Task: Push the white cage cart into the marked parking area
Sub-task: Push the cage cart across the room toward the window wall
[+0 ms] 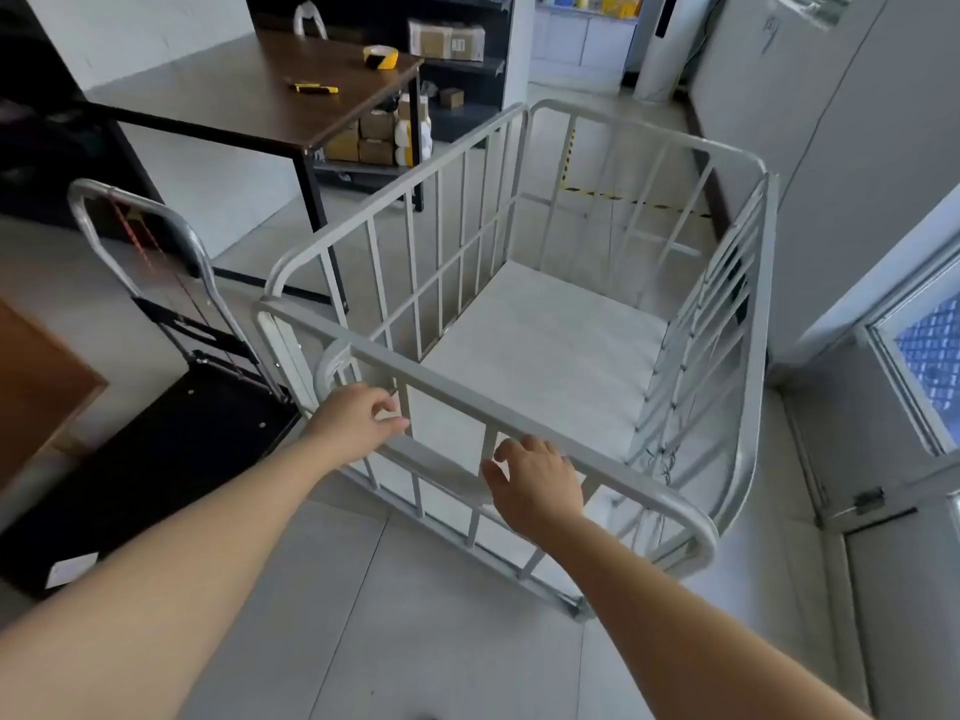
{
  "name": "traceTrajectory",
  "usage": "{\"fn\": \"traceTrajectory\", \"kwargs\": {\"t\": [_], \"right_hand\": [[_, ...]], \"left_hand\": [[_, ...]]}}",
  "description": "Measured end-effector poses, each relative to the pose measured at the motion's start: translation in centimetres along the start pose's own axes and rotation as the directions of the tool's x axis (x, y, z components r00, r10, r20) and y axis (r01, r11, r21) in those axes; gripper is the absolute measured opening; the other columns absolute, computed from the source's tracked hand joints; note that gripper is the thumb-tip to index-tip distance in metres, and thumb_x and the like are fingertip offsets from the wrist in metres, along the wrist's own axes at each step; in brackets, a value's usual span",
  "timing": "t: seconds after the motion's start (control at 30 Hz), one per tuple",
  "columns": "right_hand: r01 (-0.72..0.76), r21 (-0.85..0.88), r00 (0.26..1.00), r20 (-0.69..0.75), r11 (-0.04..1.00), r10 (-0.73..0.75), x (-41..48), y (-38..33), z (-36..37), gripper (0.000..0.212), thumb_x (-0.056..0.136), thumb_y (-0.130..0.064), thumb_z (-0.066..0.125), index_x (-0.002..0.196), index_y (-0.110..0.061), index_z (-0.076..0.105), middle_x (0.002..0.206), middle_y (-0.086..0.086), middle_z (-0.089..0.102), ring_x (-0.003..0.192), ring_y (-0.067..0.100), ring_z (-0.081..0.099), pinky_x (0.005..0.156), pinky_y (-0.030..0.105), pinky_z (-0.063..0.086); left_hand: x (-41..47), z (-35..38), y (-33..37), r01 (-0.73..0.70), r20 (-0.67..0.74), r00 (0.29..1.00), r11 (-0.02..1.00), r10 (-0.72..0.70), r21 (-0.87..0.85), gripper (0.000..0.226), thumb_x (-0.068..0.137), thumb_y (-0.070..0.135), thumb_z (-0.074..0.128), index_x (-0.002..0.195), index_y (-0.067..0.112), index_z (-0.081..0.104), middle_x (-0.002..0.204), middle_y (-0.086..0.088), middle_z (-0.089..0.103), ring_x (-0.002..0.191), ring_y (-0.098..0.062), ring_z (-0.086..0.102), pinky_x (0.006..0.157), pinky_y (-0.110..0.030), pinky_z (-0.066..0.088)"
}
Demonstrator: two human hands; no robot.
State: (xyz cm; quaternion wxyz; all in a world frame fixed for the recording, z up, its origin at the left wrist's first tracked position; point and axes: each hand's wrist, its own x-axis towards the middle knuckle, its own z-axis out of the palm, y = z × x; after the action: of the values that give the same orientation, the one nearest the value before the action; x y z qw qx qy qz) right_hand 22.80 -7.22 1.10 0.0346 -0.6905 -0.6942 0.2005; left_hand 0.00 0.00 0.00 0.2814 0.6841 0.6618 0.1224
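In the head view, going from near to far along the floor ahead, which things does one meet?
Left hand and right hand → white metal cage cart → yellow-black striped floor tape → white cabinets.

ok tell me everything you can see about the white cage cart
The white cage cart is a pale, painted-metal-looking frame with four barred sides with rounded top corners, open at the top, and a flat pale floor with nothing on it. It stands upright on the tiled floor, beside a black platform trolley and short of the yellow-black floor tape. The left hand and right hand are at its near top rail, fingers loose, no closed grip.
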Motion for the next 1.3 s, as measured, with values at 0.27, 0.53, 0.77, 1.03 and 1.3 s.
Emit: {"fn": "traceTrajectory", "kwargs": {"t": [0.27, 0.53, 0.77, 1.03, 1.3], "right_hand": [[0.108, -0.149, 0.994, 0.05, 0.983, -0.101, 1.0, 0.4, 2.3, 0.043, 0.097, -0.046, 0.033, 0.123, -0.018, 0.054, 0.122, 0.004, 0.056, 0.118, 0.027, 0.043, 0.101, 0.035, 0.03], [0.235, -0.252, 0.972, 0.068, 0.939, -0.225, 1.5, 0.5, 4.1, 0.045, 0.097, -0.051, 0.026, 0.097, -0.017, 0.055, 0.093, 0.006, 0.066, 0.094, 0.031, 0.055, 0.092, 0.039, 0.032], [0.359, -0.265, 0.933, 0.081, 0.895, -0.351, 2.1, 0.8, 4.3, 0.039, 0.1, -0.043, 0.021, 0.093, -0.015, 0.046, 0.087, 0.008, 0.067, 0.079, 0.033, 0.057, 0.074, 0.04, 0.031], [0.398, -0.275, 0.917, 0.1, 0.875, -0.386, 3.4, 1.1, 3.7, 0.036, 0.1, -0.041, 0.022, 0.097, -0.013, 0.046, 0.089, 0.012, 0.066, 0.081, 0.035, 0.057, 0.072, 0.041, 0.026], [0.344, -0.297, 0.938, 0.07, 0.891, -0.339, 5.7, 3.0, 2.3, 0.035, 0.101, -0.04, 0.023, 0.099, -0.014, 0.046, 0.094, 0.01, 0.066, 0.087, 0.034, 0.057, 0.078, 0.04, 0.033]], "left_hand": [[1.4, -0.4, -2.7, -0.103, 0.126, 0.99, 0.954, 0.069, 0.282, 0.058, 0.076, 0.063, 0.063, 0.121, 0.027, 0.061, 0.117, 0.005, 0.057, 0.114, -0.019, 0.048, 0.097, -0.034, 0.035], [2.9, -0.6, -3.8, -0.265, 0.333, 0.936, 0.851, 0.114, 0.454, 0.055, 0.08, 0.074, 0.039, 0.115, 0.035, 0.056, 0.109, 0.014, 0.056, 0.116, -0.013, 0.044, 0.109, -0.036, 0.015], [3.8, -0.7, -4.5, -0.416, 0.41, 0.89, 0.727, 0.201, 0.546, 0.113, 0.048, 0.093, -0.018, 0.113, 0.029, 0.05, 0.105, 0.01, 0.053, 0.107, -0.015, 0.046, 0.107, -0.034, 0.026], [5.0, -0.6, -3.8, -0.438, 0.439, 0.878, 0.688, 0.19, 0.579, 0.084, 0.068, 0.081, 0.002, 0.112, 0.027, 0.048, 0.105, 0.009, 0.049, 0.109, -0.015, 0.046, 0.106, -0.034, 0.026], [7.6, 0.3, -1.5, -0.42, 0.403, 0.895, 0.671, 0.194, 0.611, 0.06, 0.086, 0.072, 0.021, 0.109, 0.023, 0.048, 0.109, 0.005, 0.052, 0.112, -0.017, 0.045, 0.105, -0.036, 0.026]]}}
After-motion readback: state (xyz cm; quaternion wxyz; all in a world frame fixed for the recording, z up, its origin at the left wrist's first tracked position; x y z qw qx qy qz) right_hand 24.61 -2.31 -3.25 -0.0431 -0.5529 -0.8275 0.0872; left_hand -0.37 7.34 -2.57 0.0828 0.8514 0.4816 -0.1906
